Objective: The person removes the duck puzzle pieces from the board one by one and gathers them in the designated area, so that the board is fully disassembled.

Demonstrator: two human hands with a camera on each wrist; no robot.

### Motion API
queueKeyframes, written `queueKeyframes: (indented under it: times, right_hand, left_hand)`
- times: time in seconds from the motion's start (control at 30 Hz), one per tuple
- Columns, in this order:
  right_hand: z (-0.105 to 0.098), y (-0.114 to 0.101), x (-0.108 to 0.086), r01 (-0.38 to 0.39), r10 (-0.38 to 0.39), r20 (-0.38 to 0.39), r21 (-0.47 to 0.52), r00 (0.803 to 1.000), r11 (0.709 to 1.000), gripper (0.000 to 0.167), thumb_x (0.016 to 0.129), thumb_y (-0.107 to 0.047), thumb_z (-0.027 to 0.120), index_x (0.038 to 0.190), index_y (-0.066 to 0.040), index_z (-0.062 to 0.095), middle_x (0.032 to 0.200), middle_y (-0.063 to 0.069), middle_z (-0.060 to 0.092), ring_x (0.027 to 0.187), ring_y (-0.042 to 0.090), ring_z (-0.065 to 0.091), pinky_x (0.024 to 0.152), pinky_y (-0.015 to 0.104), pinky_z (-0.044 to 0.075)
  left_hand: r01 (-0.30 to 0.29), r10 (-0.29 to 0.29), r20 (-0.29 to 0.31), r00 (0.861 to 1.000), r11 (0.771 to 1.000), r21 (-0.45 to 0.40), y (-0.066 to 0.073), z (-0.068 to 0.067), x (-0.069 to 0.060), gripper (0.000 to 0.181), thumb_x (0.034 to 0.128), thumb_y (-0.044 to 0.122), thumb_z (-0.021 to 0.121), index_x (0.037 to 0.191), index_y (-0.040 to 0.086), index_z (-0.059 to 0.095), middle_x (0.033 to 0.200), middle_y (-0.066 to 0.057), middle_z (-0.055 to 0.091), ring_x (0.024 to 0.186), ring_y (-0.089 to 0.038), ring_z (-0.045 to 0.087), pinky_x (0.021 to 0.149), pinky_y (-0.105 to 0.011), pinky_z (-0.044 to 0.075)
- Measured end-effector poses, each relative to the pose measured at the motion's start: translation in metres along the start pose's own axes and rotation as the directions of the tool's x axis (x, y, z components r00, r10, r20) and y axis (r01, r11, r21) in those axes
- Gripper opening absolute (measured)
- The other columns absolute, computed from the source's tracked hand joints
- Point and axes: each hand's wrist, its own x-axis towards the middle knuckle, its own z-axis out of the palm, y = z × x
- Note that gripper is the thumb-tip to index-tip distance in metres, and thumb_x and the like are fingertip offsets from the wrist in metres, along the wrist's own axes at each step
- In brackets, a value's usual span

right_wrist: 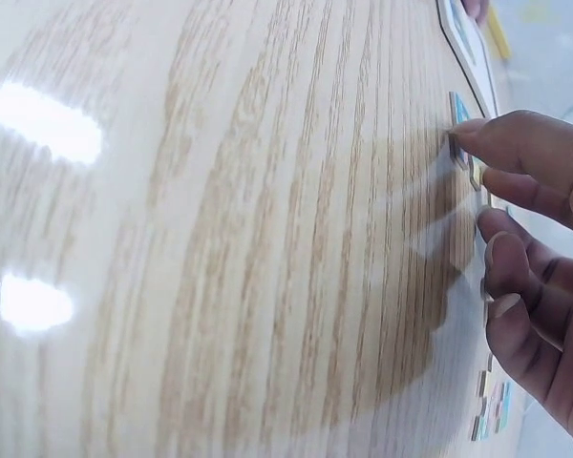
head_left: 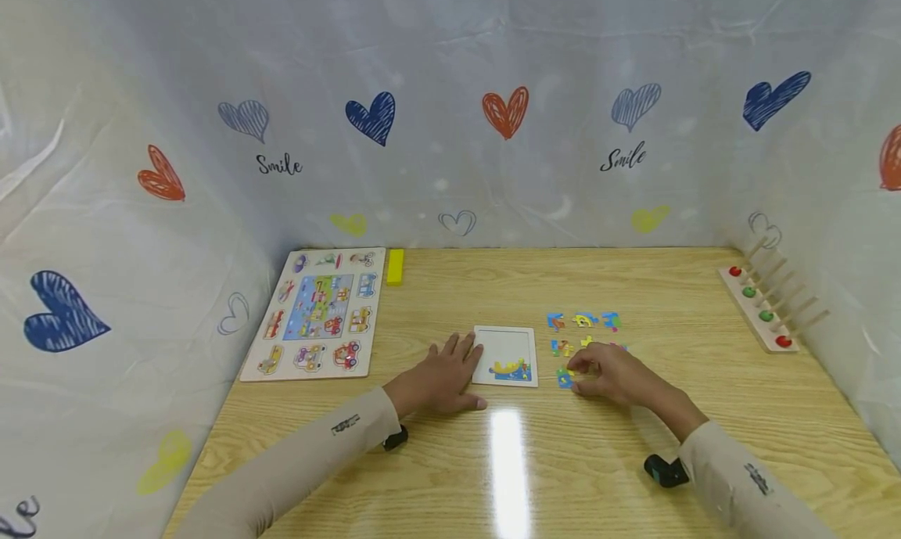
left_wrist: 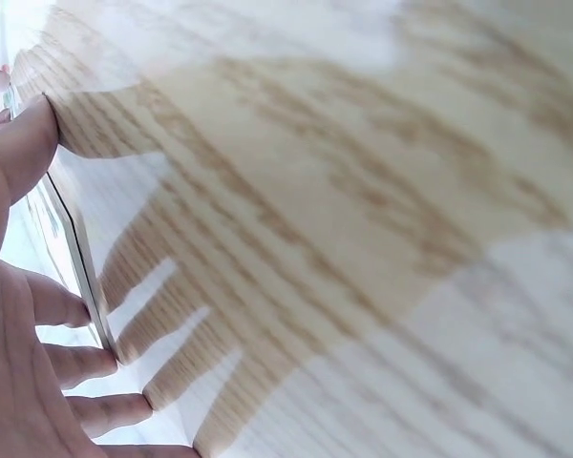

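Note:
A square white puzzle board (head_left: 503, 347) lies on the table, with joined yellow and blue pieces in its lower right corner. My left hand (head_left: 450, 375) lies spread, its fingers straight and its fingertips at the board's left edge. To the board's right, loose jigsaw pieces (head_left: 611, 321) are laid out in rows. My right hand (head_left: 611, 373) pinches a blue and green puzzle piece (head_left: 565, 379) at the near left of these rows, between thumb and forefinger. In the right wrist view the thumb (right_wrist: 516, 143) touches that piece's edge; the other fingers are curled.
At the back left lies a large wooden picture board (head_left: 373, 328) with vehicle pieces. Beside it is a yellow block (head_left: 396, 267). A wooden peg stand (head_left: 760, 312) with red and green beads stands at the right. Heart-printed sheeting encloses the table (head_left: 598, 476).

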Motion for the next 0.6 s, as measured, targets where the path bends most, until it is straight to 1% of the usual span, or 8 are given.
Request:
queueKeyframes:
  times: [0.27,0.4,0.6]
  right_hand:
    - [-0.0017,-0.0022,-0.0010,0.006,-0.006,0.012,0.008,1.000,1.000,0.032,0.087,-0.028,0.080,0.112,-0.009,0.072,0.107,-0.002,0.069,0.098,0.017,0.061,0.084,0.033,0.052]
    - [-0.0028,-0.0028,-0.0013,0.008,-0.008,0.018,0.003,1.000,1.000,0.033,0.087,-0.030,0.080,0.112,-0.010,0.071,0.106,-0.004,0.068,0.098,0.016,0.061,0.084,0.032,0.052]
    - [-0.0043,-0.0056,0.0001,0.033,-0.033,-0.006,-0.007,0.999,0.999,0.030,0.086,-0.030,0.081,0.109,-0.013,0.071,0.101,-0.005,0.066,0.095,0.015,0.059,0.081,0.032,0.051]
  left_hand:
    - [0.010,-0.010,0.008,1.000,1.000,0.008,0.0013,0.0000,-0.0004,0.095,0.0955,0.069,0.045,0.162,0.008,0.016,0.169,-0.017,0.008,0.154,-0.041,0.013,0.115,-0.063,0.030]
    - [0.008,-0.008,0.006,1.000,1.000,0.007,0.0017,0.0000,-0.0007,0.095,0.0957,0.069,0.045,0.161,0.007,0.016,0.169,-0.017,0.008,0.154,-0.042,0.014,0.115,-0.063,0.030]
    - [0.007,-0.007,0.002,1.000,1.000,0.012,0.0026,-0.0020,-0.0017,0.094,0.0961,0.069,0.045,0.161,0.007,0.017,0.169,-0.017,0.009,0.154,-0.042,0.014,0.115,-0.062,0.031]
